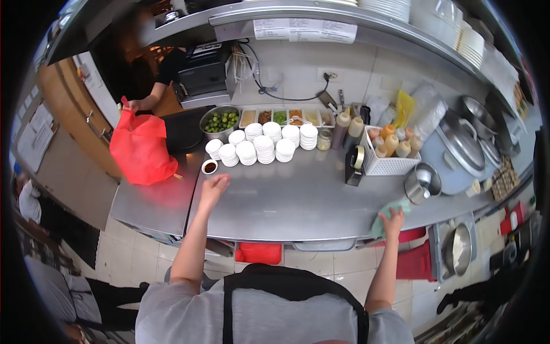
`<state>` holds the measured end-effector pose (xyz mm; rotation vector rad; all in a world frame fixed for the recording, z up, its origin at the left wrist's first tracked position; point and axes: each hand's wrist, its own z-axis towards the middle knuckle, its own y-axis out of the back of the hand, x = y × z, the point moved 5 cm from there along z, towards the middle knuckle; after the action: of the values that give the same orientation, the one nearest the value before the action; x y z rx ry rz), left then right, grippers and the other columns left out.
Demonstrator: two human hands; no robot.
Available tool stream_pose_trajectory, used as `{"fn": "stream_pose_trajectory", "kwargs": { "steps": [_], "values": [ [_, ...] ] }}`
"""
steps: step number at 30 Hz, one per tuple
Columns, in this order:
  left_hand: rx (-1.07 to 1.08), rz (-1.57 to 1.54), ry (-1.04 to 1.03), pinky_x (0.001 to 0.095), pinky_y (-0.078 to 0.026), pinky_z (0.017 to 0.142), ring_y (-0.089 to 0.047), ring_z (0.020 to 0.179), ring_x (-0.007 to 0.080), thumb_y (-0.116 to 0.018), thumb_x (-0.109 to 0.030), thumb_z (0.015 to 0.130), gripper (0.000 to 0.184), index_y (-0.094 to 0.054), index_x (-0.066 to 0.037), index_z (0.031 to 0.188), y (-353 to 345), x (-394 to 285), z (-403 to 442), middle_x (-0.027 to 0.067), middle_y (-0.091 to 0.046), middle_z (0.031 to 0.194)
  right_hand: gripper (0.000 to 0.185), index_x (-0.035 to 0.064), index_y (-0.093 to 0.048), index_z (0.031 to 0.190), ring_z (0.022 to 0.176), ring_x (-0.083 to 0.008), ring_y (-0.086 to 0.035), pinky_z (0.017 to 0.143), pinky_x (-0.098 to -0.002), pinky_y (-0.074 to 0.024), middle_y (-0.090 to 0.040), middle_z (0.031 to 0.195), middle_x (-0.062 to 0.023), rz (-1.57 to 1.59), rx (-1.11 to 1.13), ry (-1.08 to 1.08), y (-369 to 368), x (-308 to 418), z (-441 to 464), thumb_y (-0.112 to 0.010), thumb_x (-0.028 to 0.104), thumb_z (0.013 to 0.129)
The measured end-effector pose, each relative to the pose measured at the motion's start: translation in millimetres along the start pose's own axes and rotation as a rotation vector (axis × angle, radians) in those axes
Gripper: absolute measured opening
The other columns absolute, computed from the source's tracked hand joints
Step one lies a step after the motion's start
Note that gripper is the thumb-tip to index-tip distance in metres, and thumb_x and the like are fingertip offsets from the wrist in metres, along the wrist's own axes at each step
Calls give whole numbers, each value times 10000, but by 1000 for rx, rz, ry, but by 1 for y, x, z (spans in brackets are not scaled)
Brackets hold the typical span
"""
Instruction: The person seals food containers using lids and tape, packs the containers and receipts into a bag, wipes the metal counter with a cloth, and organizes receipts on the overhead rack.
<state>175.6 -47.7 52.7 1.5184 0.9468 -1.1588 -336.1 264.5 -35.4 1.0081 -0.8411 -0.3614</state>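
My left hand [214,188] is over the left part of the steel counter, fingers curled together, with nothing visible in them. Just beyond it stands a small white cup of dark sauce [209,167]. Behind that cup, stacks of small white lidded cups [264,150] fill the counter's middle in uneven rows. At the front right edge, my right hand [393,221] presses on a pale green cloth [378,225], which shows around its fingers. A steel pot [423,182] stands just beyond that hand.
Another person's hand [135,105] holds a red bag [140,146] at the counter's left. A bowl of green vegetables [221,121] stands beside topping containers [281,117]. A tape dispenser [355,166] and a white basket of squeeze bottles [391,165] are at right; a shelf [355,12] overhangs.
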Motion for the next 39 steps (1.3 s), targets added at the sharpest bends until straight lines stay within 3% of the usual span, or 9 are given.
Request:
{"fn": "stream_pose_trajectory", "kwargs": {
  "steps": [3, 6, 10, 14, 15, 17, 20, 30, 39],
  "values": [
    [55, -44, -159, 236, -444, 755, -572, 849, 131, -503, -165, 865, 238, -583, 7, 1008, -25, -39, 11, 60, -615, 943, 669, 40, -425, 1228, 1202, -395, -299, 980, -486, -242, -333, 1294, -251, -184, 23, -231, -33, -47, 19, -588, 454, 729],
    [75, 23, -265, 230, -437, 747, -565, 846, 115, -501, -152, 865, 226, -586, 13, 992, -40, -77, 10, 58, -622, 915, 694, 65, -326, 1296, 1237, -381, -253, 987, -524, -193, -305, 1318, -241, -337, -43, -157, -87, -57, 35, -472, 509, 784],
    [95, 103, -402, 240, -425, 743, -557, 832, 105, -498, -158, 866, 226, -592, 13, 979, -44, -114, 23, 48, -619, 903, 575, 19, -411, 1222, 1193, -372, -324, 979, -500, -223, -395, 1246, -222, -44, -89, 386, -140, 74, -3, -581, 309, 755],
    [63, -8, -529, 242, -420, 768, -558, 851, 108, -512, -137, 856, 204, -595, 13, 966, -54, -161, 45, 52, -622, 903, 566, 30, -394, 1242, 1227, -358, -275, 999, -479, -209, -343, 1286, -219, 208, 266, 874, -166, 253, -112, -567, 276, 762],
    [44, -62, -601, 246, -419, 781, -560, 857, 110, -515, -136, 853, 200, -597, 9, 964, -56, -178, 53, 56, -621, 914, 546, 44, -386, 1251, 1226, -355, -281, 1003, -467, -213, -331, 1300, -211, 340, 629, 943, -167, 291, -137, -538, 285, 786],
    [3, -48, -698, 257, -409, 814, -537, 942, 124, -531, -120, 831, 190, -602, -18, 975, -60, -212, 68, 78, -589, 1017, 506, 57, -404, 1239, 1212, -338, -311, 999, -450, -235, -348, 1296, -193, 283, 447, 1304, -179, 332, -197, -512, 289, 803],
    [-98, -92, -1004, 261, -392, 829, -477, 1043, 141, -562, -108, 789, 213, -608, -64, 992, -62, -267, 86, 100, -515, 1137, 479, 73, -418, 1232, 1200, -312, -339, 999, -432, -245, -375, 1284, -175, 425, 533, 1455, -184, 354, -195, -497, 293, 813],
    [66, -473, -874, 202, -394, 698, -523, 746, 68, -579, -133, 804, 116, -580, -31, 859, -60, -326, 108, 6, -586, 813, 493, 94, -400, 1246, 1201, -313, -334, 991, -407, -264, -387, 1283, -152, -27, 182, 647, -188, 193, 16, -518, 307, 818],
    [-152, -240, -958, 202, -428, 680, -565, 744, 86, -600, -37, 717, 222, -645, -12, 933, -59, -352, 117, 53, -636, 843, 500, 93, -419, 1228, 1173, -340, -365, 975, -414, -298, -372, 1293, -156, 11, 176, 558, -170, 153, 36, -546, 316, 799]
  ]
}}
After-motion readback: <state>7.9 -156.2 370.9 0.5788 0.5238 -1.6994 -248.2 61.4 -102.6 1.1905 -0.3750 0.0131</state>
